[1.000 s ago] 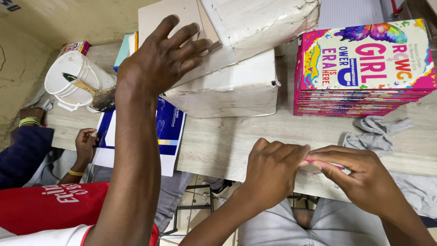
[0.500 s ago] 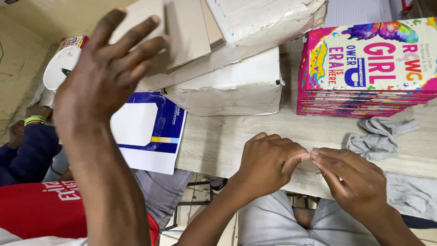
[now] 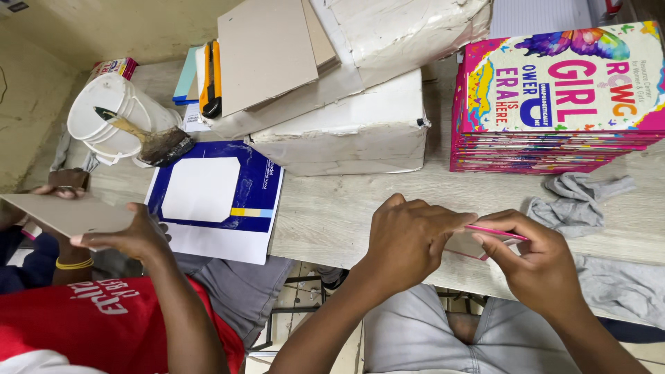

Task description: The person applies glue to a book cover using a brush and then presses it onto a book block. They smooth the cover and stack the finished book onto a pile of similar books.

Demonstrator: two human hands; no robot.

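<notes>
Scanning from the left edge of the worktop (image 3: 346,215): a co-worker's hand (image 3: 131,235), in a red shirt, holds a grey board sheet (image 3: 66,213) off the near-left corner, another hand (image 3: 59,188) touching its far end. Behind it, white bucket (image 3: 114,118) with a glue brush (image 3: 149,138) resting across the rim, near the far-left corner. Next right, blue printed cover sheet (image 3: 222,190) lies flat, its near edge overhanging the worktop's near edge. Behind it, wrapped white packs (image 3: 346,131) stacked, grey boards (image 3: 267,52) on top, an orange utility knife (image 3: 211,79) lying at the stack's left.

Centre-near edge: left hand (image 3: 409,239) and right hand (image 3: 533,263) are together, both pinching a small pink-edged card piece (image 3: 485,239); left fingers press down on its left part, right thumb and fingers clamp its right end. The piece sits just at the near edge, mostly hidden by fingers; can't tell if it rests on the surface.

Right side: pile of pink books (image 3: 561,104) at the far-right, grey rag (image 3: 578,197) in front of it, near the right hand.

Risks, as judged: piece could slip off the near edge if either pinch loosens, as it's right at the lip. Uneven finger pressure might crease or skew it. Glue brush could tip off the bucket onto the blue cover sheet. That overhanging sheet could get knocked off by the co-worker's arm.
</notes>
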